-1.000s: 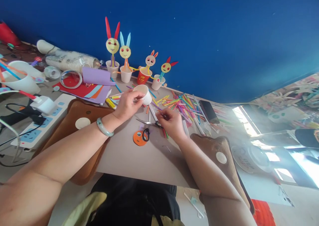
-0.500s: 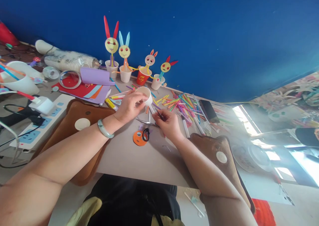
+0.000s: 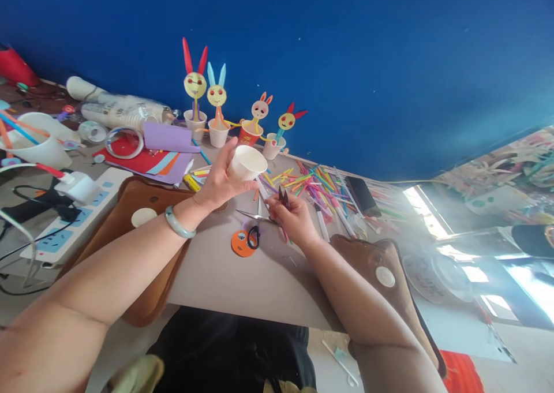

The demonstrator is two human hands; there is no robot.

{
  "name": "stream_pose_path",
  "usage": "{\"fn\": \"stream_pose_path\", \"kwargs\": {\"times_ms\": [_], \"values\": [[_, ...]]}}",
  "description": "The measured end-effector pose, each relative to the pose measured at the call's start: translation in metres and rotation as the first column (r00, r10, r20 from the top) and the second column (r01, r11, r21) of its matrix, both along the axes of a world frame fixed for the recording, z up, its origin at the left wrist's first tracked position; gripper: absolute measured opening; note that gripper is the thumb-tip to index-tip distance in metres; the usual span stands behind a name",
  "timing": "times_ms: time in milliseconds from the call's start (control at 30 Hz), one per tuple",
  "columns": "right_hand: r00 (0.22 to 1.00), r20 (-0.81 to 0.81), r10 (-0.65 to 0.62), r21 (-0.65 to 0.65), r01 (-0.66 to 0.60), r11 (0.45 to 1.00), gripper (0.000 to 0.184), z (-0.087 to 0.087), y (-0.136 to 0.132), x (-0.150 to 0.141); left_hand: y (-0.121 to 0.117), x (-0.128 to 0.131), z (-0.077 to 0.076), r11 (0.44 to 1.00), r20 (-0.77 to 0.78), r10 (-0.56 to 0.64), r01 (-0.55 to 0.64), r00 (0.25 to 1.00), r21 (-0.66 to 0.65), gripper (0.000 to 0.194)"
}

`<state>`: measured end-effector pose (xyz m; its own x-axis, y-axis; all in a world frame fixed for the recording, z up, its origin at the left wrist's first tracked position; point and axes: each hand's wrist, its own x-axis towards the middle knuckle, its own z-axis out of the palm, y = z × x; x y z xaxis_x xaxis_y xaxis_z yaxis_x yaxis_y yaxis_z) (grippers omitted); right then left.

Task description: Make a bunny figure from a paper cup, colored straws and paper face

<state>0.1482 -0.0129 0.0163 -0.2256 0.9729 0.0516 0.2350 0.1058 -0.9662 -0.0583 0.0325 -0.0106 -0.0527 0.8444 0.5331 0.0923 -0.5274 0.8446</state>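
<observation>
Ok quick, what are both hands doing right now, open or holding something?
Left hand: closed around a white cup.
Right hand: closed on a small dark tool, pointed tips up; exact type unclear.

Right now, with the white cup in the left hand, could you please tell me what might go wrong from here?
The dark pointed tool in the right hand points upward near the white cup, so a slip might pierce the cup or prick the left hand.
The scissors lie close under the right hand, one handle loop over the orange disc; a bump could drag or crease it.
</observation>
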Motion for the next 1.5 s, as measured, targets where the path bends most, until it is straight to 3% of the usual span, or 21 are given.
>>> {"fn": "stream_pose_path", "kwargs": {"times_ms": [133,233,333,467,600,1167,1500], "values": [[0.994,0.107,-0.015,0.113,0.003,0.994,0.034,0.001,-0.002,0.0,-0.003,-0.004,0.008,0.984,-0.018,-0.148,0.145,0.989,-0.1,0.066],[0.987,0.159,-0.035,0.123,0.016,0.992,0.032,0.006,-0.004,0.002,-0.004,-0.007,0.012,0.991,-0.112,-0.13,0.128,0.985,-0.025,0.053],[0.988,0.154,-0.013,0.074,0.002,0.997,0.031,0.012,-0.008,0.005,-0.001,-0.008,0.01,0.992,-0.232,-0.043,0.069,0.972,0.107,0.055],[0.992,0.118,0.033,0.028,-0.036,0.999,0.032,0.017,-0.011,0.008,-0.001,-0.009,0.007,0.986,-0.329,-0.037,0.088,0.944,0.14,0.061],[0.993,0.103,0.062,0.048,-0.067,0.997,0.032,0.019,-0.013,0.008,-0.006,-0.008,0.011,0.984,-0.357,-0.089,0.137,0.93,0.112,0.067],[0.994,0.078,0.081,0.059,-0.085,0.995,0.037,0.02,-0.018,0.002,-0.013,0.0,0.02,0.959,-0.367,-0.244,0.278,0.898,0.043,0.05],[0.997,0.056,0.061,0.06,-0.065,0.996,0.04,0.017,-0.017,0.001,-0.014,-0.001,0.021,0.973,-0.345,-0.219,0.23,0.912,-0.009,0.058]]}}
